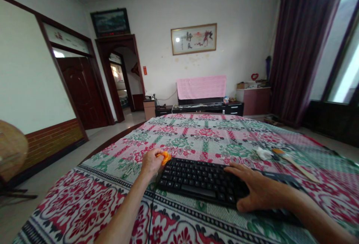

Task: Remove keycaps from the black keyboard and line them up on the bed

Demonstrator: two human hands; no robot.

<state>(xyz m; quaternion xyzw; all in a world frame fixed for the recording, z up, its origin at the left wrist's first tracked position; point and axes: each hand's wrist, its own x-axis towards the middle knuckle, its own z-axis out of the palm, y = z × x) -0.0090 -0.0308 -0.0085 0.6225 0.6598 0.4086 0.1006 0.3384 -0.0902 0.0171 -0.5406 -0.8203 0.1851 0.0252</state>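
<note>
A black keyboard (196, 178) lies on a flower-patterned cloth (196, 135) in front of me. My left hand (150, 161) is closed around a small orange cloth (165, 157) and presses it against the keyboard's far left corner. My right hand (255, 188) lies flat on the right half of the keyboard, fingers stretched out over the keys. The keyboard's cable (150, 214) runs down toward me between my forearms.
To the right of the keyboard lie a crumpled white tissue (264, 153) and a wooden-handled brush (294, 164). Beyond the cloth stand a low black TV stand (202, 108) with a pink cover, a cabinet (254, 100) and dark curtains (300, 49). A wicker object (11, 148) sits at far left.
</note>
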